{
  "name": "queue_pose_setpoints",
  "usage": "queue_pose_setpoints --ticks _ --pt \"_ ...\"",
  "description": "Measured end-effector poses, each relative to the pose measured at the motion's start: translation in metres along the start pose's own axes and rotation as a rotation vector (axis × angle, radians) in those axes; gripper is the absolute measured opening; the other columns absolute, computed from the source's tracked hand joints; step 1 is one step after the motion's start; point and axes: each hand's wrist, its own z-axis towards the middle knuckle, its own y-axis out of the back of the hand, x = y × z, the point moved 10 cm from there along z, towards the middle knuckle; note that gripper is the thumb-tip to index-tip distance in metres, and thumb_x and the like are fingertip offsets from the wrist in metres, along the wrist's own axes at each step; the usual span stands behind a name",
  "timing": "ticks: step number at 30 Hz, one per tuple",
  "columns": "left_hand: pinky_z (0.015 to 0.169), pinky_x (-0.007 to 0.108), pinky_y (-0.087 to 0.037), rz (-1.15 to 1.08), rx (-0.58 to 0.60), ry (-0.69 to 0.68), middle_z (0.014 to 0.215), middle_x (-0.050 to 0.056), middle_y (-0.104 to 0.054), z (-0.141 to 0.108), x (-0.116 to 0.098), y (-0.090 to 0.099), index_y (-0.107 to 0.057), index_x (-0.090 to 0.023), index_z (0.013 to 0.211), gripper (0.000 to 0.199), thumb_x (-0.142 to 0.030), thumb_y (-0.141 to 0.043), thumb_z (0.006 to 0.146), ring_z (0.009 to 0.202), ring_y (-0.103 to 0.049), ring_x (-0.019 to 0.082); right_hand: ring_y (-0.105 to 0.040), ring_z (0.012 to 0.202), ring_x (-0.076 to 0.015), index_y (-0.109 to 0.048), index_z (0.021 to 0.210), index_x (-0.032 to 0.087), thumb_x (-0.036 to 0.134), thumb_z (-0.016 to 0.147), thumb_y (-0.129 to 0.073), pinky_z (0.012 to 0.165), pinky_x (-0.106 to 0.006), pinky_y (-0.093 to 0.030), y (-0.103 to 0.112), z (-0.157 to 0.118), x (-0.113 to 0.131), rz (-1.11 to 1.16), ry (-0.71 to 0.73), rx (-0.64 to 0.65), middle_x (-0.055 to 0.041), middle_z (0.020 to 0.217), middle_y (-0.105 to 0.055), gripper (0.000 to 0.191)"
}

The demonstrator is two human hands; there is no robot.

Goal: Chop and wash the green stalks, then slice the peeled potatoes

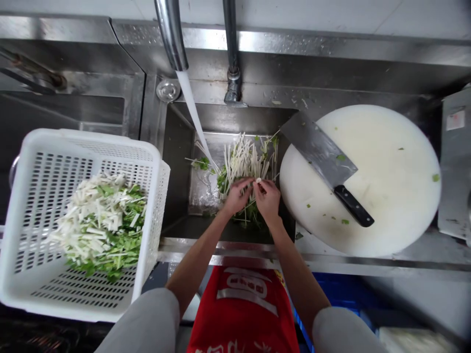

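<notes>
Both hands are low over the sink (176, 196), above a bunch of long, thin white stalks with green leaves (243, 152). My right hand (268, 200) pinches the pale end of a stalk (258, 181) between thumb and fingers. Close beside it, almost touching, my left hand (238, 196) has its fingers curled and pressed together on the stalks. The hands partly cover the leafy ends. Water runs from the faucet (172, 39) into the sink, landing just left of the bunch.
At left stands a white plastic basket (156, 186) holding cut white stems and green leaves (99, 215). On the right a cleaver (320, 152) with a black handle lies across a thick round cutting board (397, 181). A second faucet (233, 81) rises behind the sink.
</notes>
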Motion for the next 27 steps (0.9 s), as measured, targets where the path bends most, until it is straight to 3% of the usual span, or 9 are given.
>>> queue_pose_setpoints --ticks 2,4,7,11,17,19,21,24,27 --pt "0.118 0.046 -0.048 -0.148 0.186 -0.067 0.123 0.013 -0.078 -0.005 -0.024 -0.025 -0.078 -0.017 0.126 0.041 -0.043 -0.067 0.096 0.128 -0.067 0.032 -0.068 0.088 -0.0225 -0.078 0.094 0.021 0.051 0.104 -0.055 0.087 -0.038 -0.059 0.017 0.001 0.012 0.026 0.001 -0.039 -0.0102 0.093 -0.072 0.039" --pt "0.111 0.044 -0.053 -0.233 0.232 -0.042 0.113 0.012 -0.080 -0.005 -0.029 -0.038 -0.081 -0.017 0.117 0.043 -0.051 -0.071 0.093 0.116 -0.071 0.031 -0.071 0.092 -0.0226 -0.078 0.107 0.021 0.051 0.103 -0.055 0.086 -0.037 -0.061 0.034 0.004 0.026 0.076 0.000 -0.037 -0.0112 0.102 -0.076 0.037" --pt "0.098 0.037 -0.057 -0.341 0.152 0.065 0.100 0.010 -0.080 0.008 -0.011 -0.041 -0.081 -0.016 0.104 0.050 -0.062 -0.074 0.086 0.097 -0.073 0.026 -0.073 0.088 -0.0202 -0.073 0.125 0.022 0.045 0.104 -0.056 0.083 -0.034 -0.062 0.069 0.003 0.049 0.103 0.026 -0.018 -0.0115 0.110 -0.077 0.036" --pt "0.093 0.033 -0.056 -0.416 0.022 0.179 0.093 0.006 -0.078 0.028 0.026 -0.037 -0.076 -0.015 0.102 0.054 -0.065 -0.079 0.079 0.092 -0.072 0.022 -0.071 0.100 -0.0232 -0.074 0.118 0.022 0.032 0.104 -0.054 0.094 -0.040 -0.059 0.147 -0.018 0.062 -0.173 0.131 -0.167 -0.0114 0.112 -0.076 0.026" --pt "0.079 0.032 -0.054 -0.008 -0.043 0.436 0.069 0.001 -0.068 0.022 0.094 -0.033 -0.072 -0.016 0.084 0.026 -0.038 -0.083 0.078 0.078 -0.066 0.021 -0.061 0.115 -0.0321 -0.071 0.124 0.017 0.030 0.098 -0.056 0.104 -0.054 -0.049 0.216 -0.045 0.015 -0.578 0.116 -0.138 -0.0173 0.121 -0.066 0.032" --pt "0.085 0.035 -0.054 0.077 -0.131 0.476 0.077 0.003 -0.070 0.015 0.108 -0.025 -0.073 -0.015 0.097 0.023 -0.029 -0.079 0.081 0.083 -0.067 0.022 -0.059 0.114 -0.0324 -0.069 0.123 0.015 0.031 0.097 -0.057 0.103 -0.053 -0.048 0.235 -0.046 0.005 -0.586 0.107 -0.176 -0.0171 0.116 -0.065 0.033" --pt "0.095 0.036 -0.052 0.220 -0.299 0.487 0.105 0.011 -0.073 0.011 0.113 -0.007 -0.069 -0.013 0.120 0.034 -0.025 -0.070 0.089 0.101 -0.067 0.024 -0.058 0.116 -0.0336 -0.067 0.124 0.014 0.032 0.094 -0.059 0.104 -0.053 -0.046 0.251 -0.042 -0.001 -0.611 0.103 -0.219 -0.0173 0.116 -0.065 0.036" --pt "0.104 0.033 -0.049 0.455 -0.400 0.479 0.135 0.018 -0.066 0.018 0.107 0.004 -0.064 -0.013 0.132 0.035 -0.024 -0.055 0.100 0.120 -0.065 0.023 -0.058 0.113 -0.0340 -0.063 0.126 0.014 0.032 0.092 -0.059 0.103 -0.053 -0.044 0.253 -0.030 -0.012 -0.643 0.108 -0.152 -0.0175 0.117 -0.067 0.039" --pt "0.098 0.032 -0.051 0.544 -0.261 0.515 0.121 0.015 -0.073 0.045 0.110 -0.009 -0.070 -0.014 0.121 0.030 -0.031 -0.052 0.104 0.108 -0.070 0.024 -0.058 0.107 -0.0338 -0.062 0.124 0.013 0.033 0.090 -0.057 0.099 -0.052 -0.045 0.244 -0.022 -0.027 -0.664 0.097 -0.107 -0.0177 0.113 -0.067 0.040"
